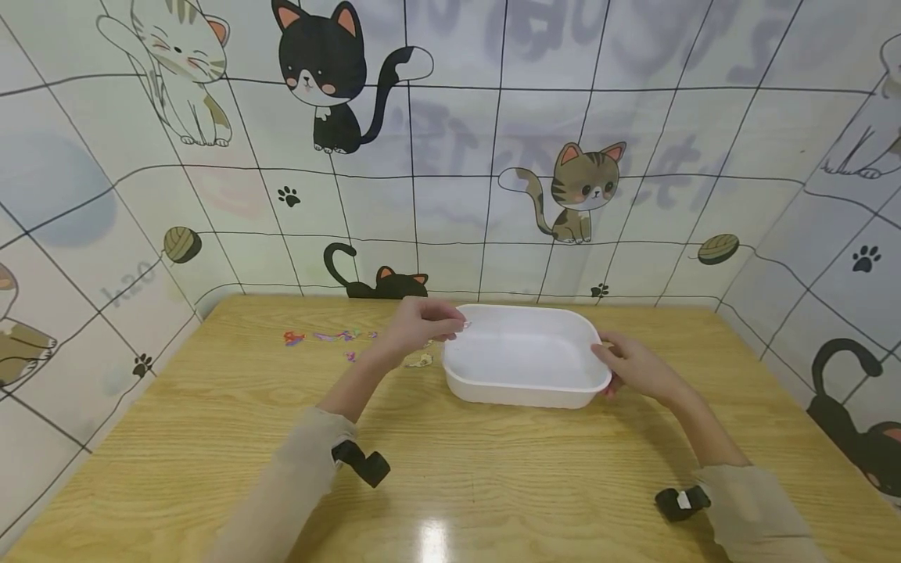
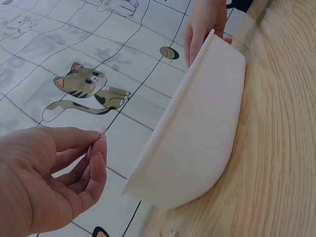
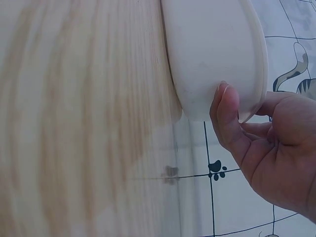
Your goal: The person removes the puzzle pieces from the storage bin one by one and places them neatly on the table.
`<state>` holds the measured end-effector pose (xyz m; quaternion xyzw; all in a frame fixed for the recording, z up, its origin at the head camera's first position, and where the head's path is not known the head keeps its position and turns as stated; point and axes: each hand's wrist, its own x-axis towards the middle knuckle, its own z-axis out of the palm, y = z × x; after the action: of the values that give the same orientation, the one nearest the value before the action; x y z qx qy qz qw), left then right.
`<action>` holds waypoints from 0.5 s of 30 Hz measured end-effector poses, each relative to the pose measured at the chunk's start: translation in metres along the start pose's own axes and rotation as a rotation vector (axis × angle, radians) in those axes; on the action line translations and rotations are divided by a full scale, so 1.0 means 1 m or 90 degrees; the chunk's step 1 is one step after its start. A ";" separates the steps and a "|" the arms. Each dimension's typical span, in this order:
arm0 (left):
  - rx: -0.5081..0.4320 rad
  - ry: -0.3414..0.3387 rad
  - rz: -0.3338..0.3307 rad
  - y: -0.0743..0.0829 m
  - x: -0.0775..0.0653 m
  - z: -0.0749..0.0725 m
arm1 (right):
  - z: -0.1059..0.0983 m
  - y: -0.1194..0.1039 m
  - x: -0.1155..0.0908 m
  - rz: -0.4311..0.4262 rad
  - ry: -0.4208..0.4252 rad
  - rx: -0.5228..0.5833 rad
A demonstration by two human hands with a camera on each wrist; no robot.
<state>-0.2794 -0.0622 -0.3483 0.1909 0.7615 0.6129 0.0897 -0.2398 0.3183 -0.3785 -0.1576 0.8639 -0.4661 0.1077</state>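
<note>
A white plastic basin [image 1: 517, 394] with rounded corners stands on the wooden table. My right hand [image 1: 637, 369] grips its right end; in the right wrist view, fingers press the outer wall [image 3: 212, 54] and the thumb side lies over the rim. My left hand [image 1: 417, 328] is at the basin's left rim, thumb and fingertip pinching a tiny pinkish, see-through piece [image 2: 102, 131]. Most of that piece is hidden by the fingertips, and I cannot tell its kind. In the left wrist view the pinch sits beside the rim, above the table.
Several small colourful pieces lie left of the basin: a red one [image 1: 293, 338], a purple one [image 1: 325, 337], a pink one [image 1: 350, 356] and a pale yellow one [image 1: 422, 360]. A cat-printed cloth [image 1: 457, 203] closes off the table's back and sides.
</note>
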 end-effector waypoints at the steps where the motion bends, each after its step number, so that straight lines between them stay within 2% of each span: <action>1: -0.002 0.006 -0.004 -0.001 -0.002 -0.003 | 0.000 0.000 0.000 0.000 0.000 0.002; 9: -0.021 0.029 -0.008 -0.009 -0.018 -0.031 | 0.000 0.001 0.000 -0.005 0.001 0.007; 15: 0.026 0.044 -0.029 -0.018 -0.032 -0.054 | 0.000 0.001 0.000 -0.002 0.001 -0.002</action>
<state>-0.2738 -0.1270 -0.3566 0.1538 0.7808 0.6011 0.0731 -0.2400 0.3189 -0.3796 -0.1585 0.8644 -0.4652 0.1059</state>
